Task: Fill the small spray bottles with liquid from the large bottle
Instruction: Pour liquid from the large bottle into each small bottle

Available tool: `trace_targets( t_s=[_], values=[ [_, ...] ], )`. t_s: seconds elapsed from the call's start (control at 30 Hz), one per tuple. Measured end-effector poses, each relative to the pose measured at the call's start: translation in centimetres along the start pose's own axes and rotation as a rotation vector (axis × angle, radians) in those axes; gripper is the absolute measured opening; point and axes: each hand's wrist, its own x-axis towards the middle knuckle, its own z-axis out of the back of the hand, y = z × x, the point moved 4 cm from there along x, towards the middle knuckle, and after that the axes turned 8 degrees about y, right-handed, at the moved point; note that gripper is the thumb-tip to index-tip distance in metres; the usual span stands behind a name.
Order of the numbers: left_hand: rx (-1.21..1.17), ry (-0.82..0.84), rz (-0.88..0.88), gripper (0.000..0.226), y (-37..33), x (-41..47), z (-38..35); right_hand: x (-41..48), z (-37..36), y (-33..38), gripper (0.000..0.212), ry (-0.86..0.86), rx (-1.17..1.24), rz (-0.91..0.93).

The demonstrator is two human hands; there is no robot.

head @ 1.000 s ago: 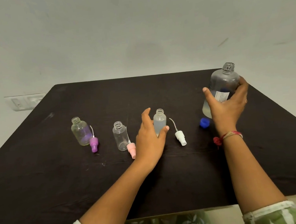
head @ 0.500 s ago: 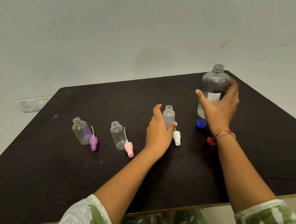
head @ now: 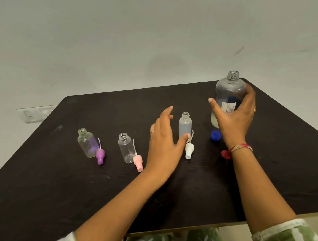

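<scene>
Head cam, left to right on the dark surface (head: 64,197): purple-tinted small bottle (head: 86,143) with its purple sprayer (head: 100,156) lying beside it, clear small bottle (head: 125,148) with a pink sprayer (head: 138,162), then my left hand (head: 164,145), fingers spread wide and holding nothing, thumb right by the frosted small bottle (head: 185,126) and its white sprayer (head: 189,151). Blue cap (head: 215,135) next, then my right hand (head: 233,119), fingers wrapped around the upright, uncapped large bottle (head: 230,92).

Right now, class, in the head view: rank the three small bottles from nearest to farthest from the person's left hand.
1. Frosted bottle, just right of the left hand, by its thumb.
2. Clear bottle, middle of the row.
3. Purple-tinted bottle, far left.
</scene>
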Motion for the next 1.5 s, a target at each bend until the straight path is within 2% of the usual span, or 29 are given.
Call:
trace_targets(
  t_s=[0.13,0.27,0.43,0.6,0.67,0.8,0.93,1.33,1.5],
  values=[
    [0.147,-0.227,-0.156,0.056,0.5,-2.1,4.8,-0.3,0.0,1.2,0.081,0.000,-0.004,0.077],
    [0.059,-0.312,-0.055,0.059,4.9,-1.9,7.8,-1.1,-0.3,3.2,0.081,0.082,-0.013,0.189],
    [-0.093,-0.228,0.027,0.061,9.3,-1.4,8.0,-2.3,-1.8,7.9,0.084,0.136,0.053,0.295],
    [-0.271,-0.173,0.062,0.062,10.4,-1.2,7.9,-4.0,-5.8,11.9,0.075,0.257,0.302,0.230],
    [-0.307,-0.153,0.068,0.063,10.7,-1.2,8.2,-4.9,-7.9,12.5,0.073,0.314,0.331,0.210],
    [-0.324,-0.123,0.079,0.057,10.9,-1.4,8.6,-6.2,-11.3,12.4,0.072,0.390,0.278,0.213],
    [-0.376,-0.110,0.114,0.041,11.3,-1.6,8.4,-6.8,-13.3,11.2,0.075,0.420,0.226,0.192],
    [-0.430,-0.181,0.124,0.017,12.4,-0.4,8.7,-8.2,-14.2,8.4,0.073,0.570,0.029,0.259],
    [-0.435,-0.202,0.110,0.016,12.1,-0.3,8.9,-8.2,-14.2,8.0,0.079,0.596,-0.007,0.274]
  ],
)
